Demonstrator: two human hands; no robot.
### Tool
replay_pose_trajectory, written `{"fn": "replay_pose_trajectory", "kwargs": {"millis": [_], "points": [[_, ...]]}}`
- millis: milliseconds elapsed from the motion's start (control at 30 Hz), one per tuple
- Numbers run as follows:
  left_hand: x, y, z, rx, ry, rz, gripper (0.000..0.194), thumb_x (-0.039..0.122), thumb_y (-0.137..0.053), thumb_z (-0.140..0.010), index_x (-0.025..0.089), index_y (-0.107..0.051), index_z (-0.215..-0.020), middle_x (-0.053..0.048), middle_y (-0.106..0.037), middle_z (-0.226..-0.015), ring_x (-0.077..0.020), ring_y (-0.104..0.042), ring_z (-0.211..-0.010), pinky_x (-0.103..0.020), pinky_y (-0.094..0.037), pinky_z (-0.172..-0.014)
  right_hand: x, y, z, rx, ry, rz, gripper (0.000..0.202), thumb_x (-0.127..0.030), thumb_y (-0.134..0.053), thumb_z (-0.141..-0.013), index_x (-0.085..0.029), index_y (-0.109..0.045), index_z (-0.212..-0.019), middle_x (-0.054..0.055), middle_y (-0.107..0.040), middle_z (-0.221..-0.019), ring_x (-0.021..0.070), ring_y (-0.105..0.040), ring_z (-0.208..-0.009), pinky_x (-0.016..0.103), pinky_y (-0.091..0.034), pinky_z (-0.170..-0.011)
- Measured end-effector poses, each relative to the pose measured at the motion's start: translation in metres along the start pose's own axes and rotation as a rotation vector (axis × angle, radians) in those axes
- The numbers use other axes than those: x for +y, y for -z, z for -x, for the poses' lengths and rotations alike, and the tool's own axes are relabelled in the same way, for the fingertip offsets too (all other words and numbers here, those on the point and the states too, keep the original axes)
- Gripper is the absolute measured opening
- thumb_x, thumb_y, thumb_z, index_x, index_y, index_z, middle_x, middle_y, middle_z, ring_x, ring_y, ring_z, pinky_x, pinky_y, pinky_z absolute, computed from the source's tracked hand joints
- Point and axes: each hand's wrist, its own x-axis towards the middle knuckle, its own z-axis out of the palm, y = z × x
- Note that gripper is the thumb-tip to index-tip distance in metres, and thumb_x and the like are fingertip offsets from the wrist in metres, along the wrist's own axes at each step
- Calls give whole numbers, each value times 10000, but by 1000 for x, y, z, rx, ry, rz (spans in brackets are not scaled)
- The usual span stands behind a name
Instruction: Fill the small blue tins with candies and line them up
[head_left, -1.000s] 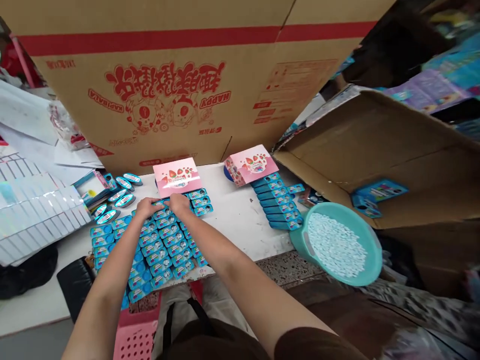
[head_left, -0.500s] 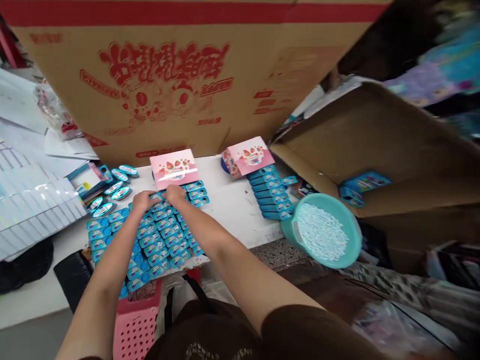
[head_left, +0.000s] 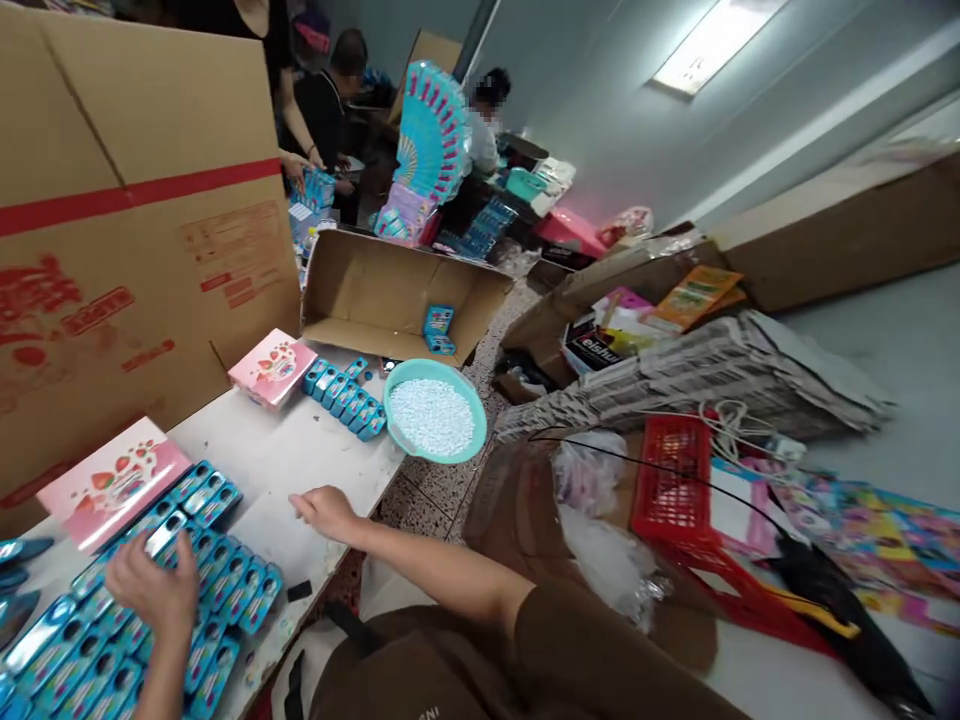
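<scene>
My left hand (head_left: 154,590) rests palm down on the rows of small blue cases (head_left: 217,585) laid on the white table (head_left: 292,460); whether it grips one is hidden. My right hand (head_left: 324,512) hovers empty over the bare table near its front edge, fingers loosely spread. A pink strawberry box (head_left: 112,485) lies just behind the blue cases. Further along are a second pink box (head_left: 271,368), a short row of blue cases (head_left: 345,390) and a teal basin (head_left: 435,410) of small white pellets.
A large printed carton (head_left: 135,250) walls the table's far side. An open brown carton (head_left: 390,295) lies beyond the basin. A red basket (head_left: 671,480), plastic bags and stacked flat cardboard (head_left: 712,370) crowd the floor at right. Other people work at the far end.
The view has swung right, showing the room. My right hand has left the blue cases and moved right over bare table. My left hand stays on the cases.
</scene>
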Motion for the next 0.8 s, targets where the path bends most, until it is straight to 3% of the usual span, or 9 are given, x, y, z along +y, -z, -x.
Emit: {"fn": "replay_pose_trajectory", "kwargs": {"millis": [100, 200, 300, 367, 467, 633, 733, 800], "points": [[94, -49, 28, -31, -124, 106, 415, 399, -543, -789, 171, -491, -1133, -155, -543, -1098, -330, -421, -1197, -524, -320, -1007, 90, 63, -5, 102, 4, -68, 369, -354, -399, -916, -216, -703, -759, -5, -712, -747, 123, -657, -810, 202, -458, -767], [194, -106, 54, -114, -128, 190, 358, 361, -523, -812, 176, -495, -1117, -143, -545, -1099, -315, -410, -1203, -527, -318, -1008, 172, 123, -15, 160, 13, -86, 336, -354, -415, -905, -220, -704, -797, 9, -720, -832, 125, -644, -834, 207, -440, -804], [285, -153, 67, -256, -133, 274, 373, 352, -501, -831, 171, -480, -1155, -154, -522, -1166, -307, -373, -1232, -525, -304, -1017, 237, 176, -20, 176, 16, -80, 374, -379, -379, -912, -213, -694, -800, 25, -709, -857, 135, -631, -861, 216, -422, -819], [331, -175, 68, -351, -180, 330, 380, 355, -499, -838, 168, -480, -1168, -154, -511, -1198, -298, -360, -1241, -509, -303, -1025, 273, 204, -17, 239, 4, -124, 408, -388, -342, -917, -199, -683, -794, 38, -700, -841, 142, -627, -847, 225, -422, -810], [372, -196, 59, -414, -240, 369, 359, 368, -488, -848, 160, -508, -1140, -148, -534, -1158, -278, -419, -1181, -478, -332, -1012, 322, 238, 0, 422, -131, -225, 423, -388, -313, -906, -179, -664, -794, 56, -686, -816, 159, -620, -811, 252, -436, -783], [411, -221, 41, -435, -348, 345, 360, 404, -461, -844, 145, -554, -1076, -144, -569, -1088, -276, -481, -1102, -468, -360, -987, 395, 275, 42, 759, -386, -432, 478, -438, -252, -890, -152, -629, -955, 92, -671, -904, 178, -611, -809, 288, -467, -753], [441, -241, 34, -494, -394, 321, 390, 433, -449, -835, 138, -565, -1064, -145, -593, -1067, -282, -506, -1078, -460, -375, -975, 422, 298, 36, 772, -408, -438, 487, -505, -367, -838, -133, -606, -1045, 116, -658, -970, 193, -610, -833, 321, -466, -796], [458, -257, 26, -534, -382, 276, 428, 457, -453, -817, 130, -566, -1069, -154, -598, -1076, -291, -515, -1075, -455, -382, -972, 432, 320, 7, 704, -371, -401, 589, -534, -519, -751, -120, -543, -1168, 140, -626, -1072, 203, -605, -865, 338, -461, -822]]}}
